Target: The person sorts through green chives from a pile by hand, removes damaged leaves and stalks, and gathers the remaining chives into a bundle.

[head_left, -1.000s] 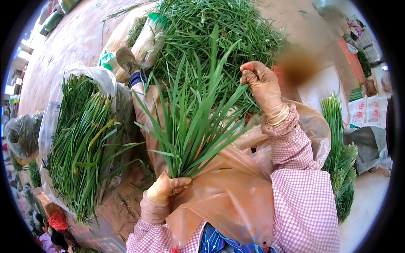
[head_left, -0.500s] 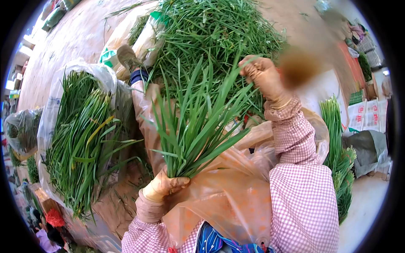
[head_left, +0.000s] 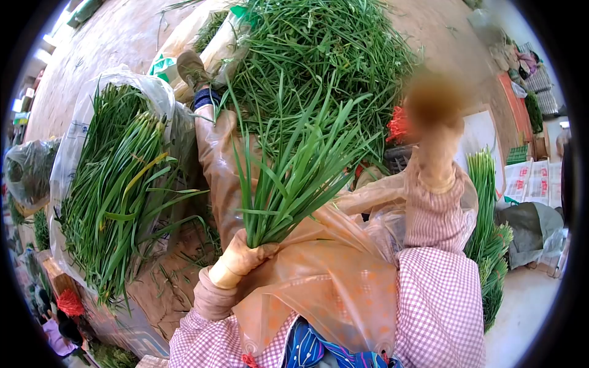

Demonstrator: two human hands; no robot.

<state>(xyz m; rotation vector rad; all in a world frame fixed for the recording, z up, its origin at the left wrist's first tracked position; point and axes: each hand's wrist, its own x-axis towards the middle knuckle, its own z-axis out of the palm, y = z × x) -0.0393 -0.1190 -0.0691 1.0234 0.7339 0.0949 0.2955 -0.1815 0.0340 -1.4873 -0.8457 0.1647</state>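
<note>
My left hand [head_left: 246, 253], in a tan glove, is closed round the base of a bunch of long green leaves [head_left: 294, 178]. The leaves fan up and to the right above my lap. My right hand [head_left: 437, 122] is raised to the right of the bunch, apart from it. A brown blur in the picture covers its fingers, so whether it holds anything is hidden. Beyond the bunch lies a large heap of loose green leaves [head_left: 331, 49]. An orange-brown plastic apron [head_left: 325, 276] covers my lap.
An open plastic bag [head_left: 67, 165] with green stalks stands at the left. Upright green bundles [head_left: 481, 202] are at the right, beside a grey bag [head_left: 527, 227]. Red ties [head_left: 397, 126] lie near my right hand. People are partly visible at the lower left edge.
My right hand has moved away from the leaf tips, rightward and behind the blur. My left hand still grips the bunch. The view has shifted slightly.
</note>
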